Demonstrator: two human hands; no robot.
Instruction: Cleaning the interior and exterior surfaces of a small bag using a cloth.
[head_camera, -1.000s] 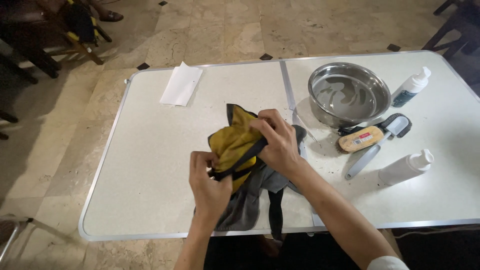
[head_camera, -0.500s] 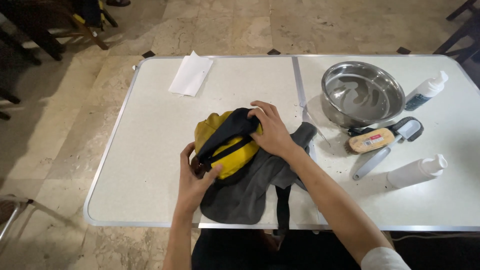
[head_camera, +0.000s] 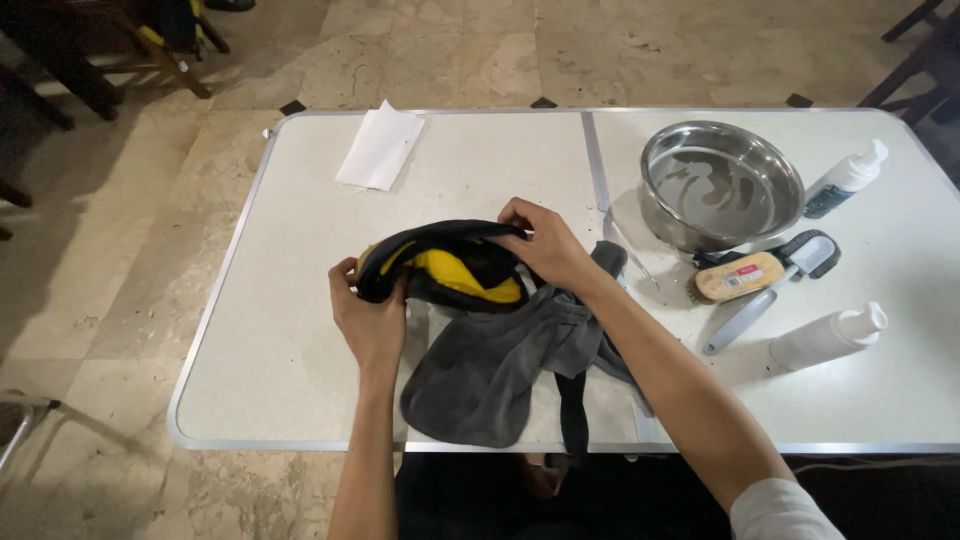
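A black and yellow bag (head_camera: 445, 270) is held just above the middle of a white folding table (head_camera: 300, 300), with a grey cloth (head_camera: 490, 375) spread under it towards 6 o'clock, reaching the table's near edge. The bag's end at 9 o'clock is gripped by the left hand (head_camera: 368, 315), fingers curled around the black fabric. Its upper edge at 3 o'clock is pinched by the right hand (head_camera: 545, 248), fingers closed narrowly on the black rim. At 2 o'clock from the bag a steel bowl (head_camera: 722, 185) is seen, with a wooden brush (head_camera: 738, 277) and a grey-handled brush (head_camera: 770, 295) just beside it. Two white bottles (head_camera: 828, 338) lie further towards 3 o'clock. A folded white paper (head_camera: 380, 150) lies at 11 o'clock, well apart.
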